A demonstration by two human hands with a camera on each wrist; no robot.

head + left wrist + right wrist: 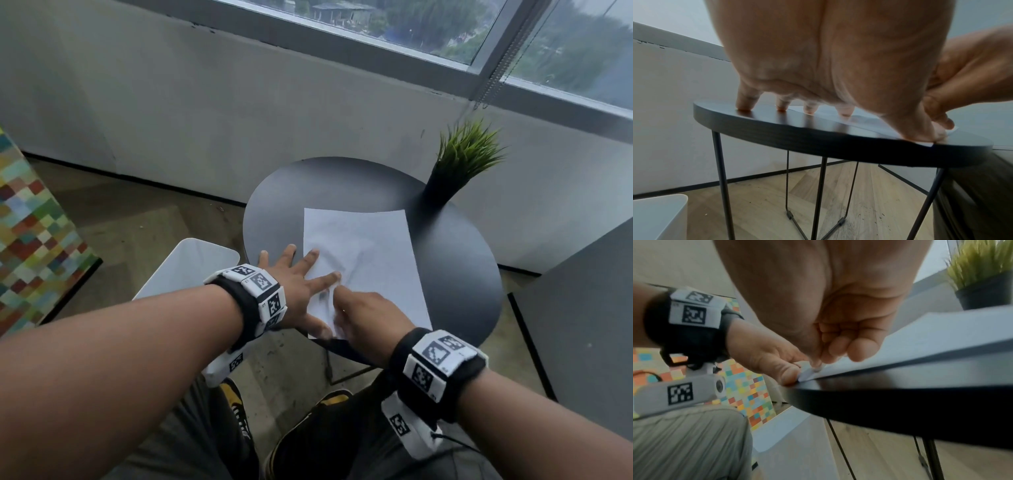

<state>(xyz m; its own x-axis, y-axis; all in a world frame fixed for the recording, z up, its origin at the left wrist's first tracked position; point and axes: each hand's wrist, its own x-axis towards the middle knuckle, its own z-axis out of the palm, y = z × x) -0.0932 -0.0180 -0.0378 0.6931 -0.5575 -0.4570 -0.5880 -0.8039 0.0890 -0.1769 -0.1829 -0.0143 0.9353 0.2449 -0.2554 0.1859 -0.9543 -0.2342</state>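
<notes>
White sheet of paper (363,260) flat at centre frame on a round black table (284,195), long axis running up-frame, away from both hands. Left hand (294,291) spread straight-fingered, pressing down the sheet's left margin. Right hand (366,318) close beside it, fingers curled, pinching the lower-left corner, so nearer for any lift or fold. Potted plant (462,161) at upper right.

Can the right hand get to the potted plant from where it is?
Probably yes. Only the flat paper lies on the table between the right hand and the potted plant, nothing upright. But its fingers pinch the paper's near corner, so it must let go first.
</notes>
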